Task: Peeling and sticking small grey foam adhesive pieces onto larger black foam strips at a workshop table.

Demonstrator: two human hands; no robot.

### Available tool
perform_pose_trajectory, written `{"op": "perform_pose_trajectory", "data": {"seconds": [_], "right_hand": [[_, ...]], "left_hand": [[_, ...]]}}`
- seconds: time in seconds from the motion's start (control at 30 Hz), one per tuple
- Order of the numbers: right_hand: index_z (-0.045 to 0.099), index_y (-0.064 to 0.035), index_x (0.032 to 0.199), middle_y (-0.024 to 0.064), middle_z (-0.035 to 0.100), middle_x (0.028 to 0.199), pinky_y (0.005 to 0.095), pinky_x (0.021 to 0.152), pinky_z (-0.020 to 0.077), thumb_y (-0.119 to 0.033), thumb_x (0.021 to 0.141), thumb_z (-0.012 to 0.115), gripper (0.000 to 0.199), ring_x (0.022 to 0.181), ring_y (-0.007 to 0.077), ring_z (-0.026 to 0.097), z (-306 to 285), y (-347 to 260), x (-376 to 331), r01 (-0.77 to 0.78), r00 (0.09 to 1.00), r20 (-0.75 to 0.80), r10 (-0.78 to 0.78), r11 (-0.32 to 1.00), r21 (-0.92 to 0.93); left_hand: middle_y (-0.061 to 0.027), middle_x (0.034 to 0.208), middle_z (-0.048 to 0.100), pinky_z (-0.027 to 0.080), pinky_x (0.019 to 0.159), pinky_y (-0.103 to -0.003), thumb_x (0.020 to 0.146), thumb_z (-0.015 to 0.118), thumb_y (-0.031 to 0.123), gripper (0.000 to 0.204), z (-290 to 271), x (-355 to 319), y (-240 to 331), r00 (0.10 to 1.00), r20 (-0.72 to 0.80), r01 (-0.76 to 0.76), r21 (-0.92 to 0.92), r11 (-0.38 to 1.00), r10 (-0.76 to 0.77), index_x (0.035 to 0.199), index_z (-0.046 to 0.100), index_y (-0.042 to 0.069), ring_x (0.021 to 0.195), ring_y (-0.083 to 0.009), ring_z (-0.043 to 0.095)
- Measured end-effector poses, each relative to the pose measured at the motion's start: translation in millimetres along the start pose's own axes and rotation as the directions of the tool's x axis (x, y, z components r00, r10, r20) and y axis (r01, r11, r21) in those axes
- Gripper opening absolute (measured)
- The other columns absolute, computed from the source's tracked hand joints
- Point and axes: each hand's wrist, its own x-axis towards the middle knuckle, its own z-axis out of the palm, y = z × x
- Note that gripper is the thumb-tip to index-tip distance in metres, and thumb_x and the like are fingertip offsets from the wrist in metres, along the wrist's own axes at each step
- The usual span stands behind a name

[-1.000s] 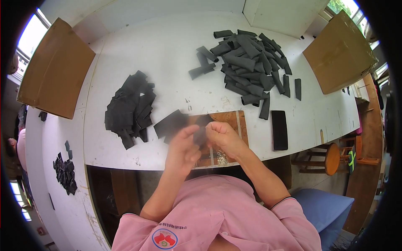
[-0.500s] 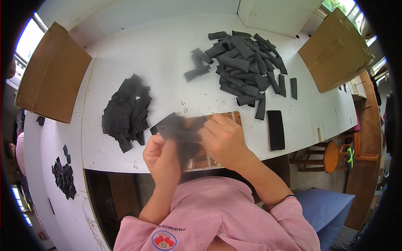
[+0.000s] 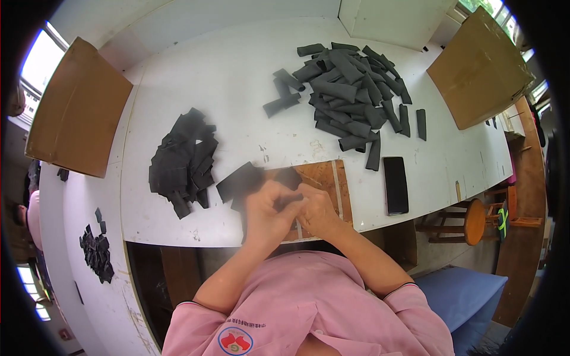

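My left hand (image 3: 267, 210) and my right hand (image 3: 319, 212) meet over a brown board (image 3: 323, 178) at the table's front edge. Both are closed, fingertips together, on a dark grey fabric piece (image 3: 284, 203); most of it is hidden by my fingers. Just beyond my fingers another dark patch of fabric (image 3: 289, 177) shows against the board, slightly blurred. Flat dark fabric pieces (image 3: 240, 181) lie beside my left hand, partly under it. Farther left is a heap of flat dark pieces (image 3: 183, 163). Beyond the board, to the right, rolled dark fabric tubes (image 3: 350, 89) are piled up.
A black phone (image 3: 396, 186) lies right of the board. Cardboard boxes stand at the left (image 3: 80, 110) and right (image 3: 481, 71) of the white table (image 3: 237, 65). A smaller dark heap (image 3: 97, 255) sits on the left side surface. A wooden stool (image 3: 474, 222) stands at the right.
My hands have come together; the fabric piece stretched between them before is now mostly hidden in my fingers. My left hand moved right and my right hand shifted slightly nearer me.
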Motion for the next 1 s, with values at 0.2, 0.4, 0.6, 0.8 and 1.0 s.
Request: {"op": "perform_pose_trajectory", "data": {"seconds": [0.2, 0.4, 0.6, 0.8, 1.0], "right_hand": [[0.054, -0.0015, 0.069, 0.0084, 0.049, 0.063, 0.035, 0.051, 0.0414, -0.02, 0.076, 0.058, 0.02, 0.062, 0.0247, 0.049, 2, 9, 1, -0.078, 0.996, 0.041, 0.075, 0.993, 0.085], [0.054, -0.0031, 0.07, 0.0066, 0.052, 0.065, 0.034, 0.054, 0.0417, -0.025, 0.075, 0.061, 0.023, 0.065, 0.023, 0.05, -13, -9, 16, -0.14, 0.988, 0.063, 0.14, 0.99, -0.005], [0.053, -0.0044, 0.068, 0.0058, 0.052, 0.065, 0.0326, 0.054, 0.0417, -0.027, 0.074, 0.062, 0.025, 0.065, 0.0223, 0.05, -19, -8, 22, -0.091, 0.989, 0.112, 0.096, 0.994, -0.053], [0.056, -0.001, 0.071, 0.0079, 0.05, 0.063, 0.0331, 0.053, 0.0419, -0.014, 0.07, 0.065, 0.016, 0.062, 0.0244, 0.05, -37, -24, 40, -0.053, 0.986, 0.155, 0.06, 0.997, -0.051], [0.049, -0.0059, 0.058, 0.003, 0.047, 0.055, 0.03, 0.046, 0.0387, -0.024, 0.07, 0.065, 0.027, 0.054, 0.0187, 0.047, -5, -12, 21, 0.02, 1.0, 0.01, -0.019, 0.992, -0.125]], "left_hand": [[-0.0081, 0.081, 0.059, 0.044, 0.065, -0.022, 0.075, 0.059, -0.002, 0.012, 5, -1, 20, 0.995, -0.087, -0.071, -0.159, 0.985, 0.058, 0.087, 0.056, -0.003, 0.074, -0.011, 0.054], [-0.012, 0.085, 0.06, 0.044, 0.073, -0.027, 0.077, 0.06, 0.002, 0.013, -6, -4, 21, 0.988, -0.113, -0.15, -0.473, 0.868, 0.109, 0.089, 0.058, -0.004, 0.082, -0.0169, 0.055], [-0.0122, 0.084, 0.06, 0.043, 0.074, -0.029, 0.078, 0.059, 0.005, 0.01, -7, -2, 20, 0.965, -0.17, -0.253, -0.431, 0.866, 0.198, 0.086, 0.059, -0.002, 0.08, -0.0191, 0.054], [-0.0105, 0.084, 0.058, 0.04, 0.077, -0.029, 0.083, 0.052, 0.006, 0.006, -16, -2, 32, 0.908, -0.398, -0.363, -0.582, 0.727, 0.135, 0.081, 0.053, 0.0, 0.08, -0.0163, 0.052], [-0.0082, 0.081, 0.058, 0.04, 0.071, -0.024, 0.084, 0.046, 0.001, 0.009, -14, -9, 12, 0.938, -0.346, -0.212, -0.649, 0.731, -0.036, 0.077, 0.052, 0.0, 0.074, -0.0114, 0.051]]}}
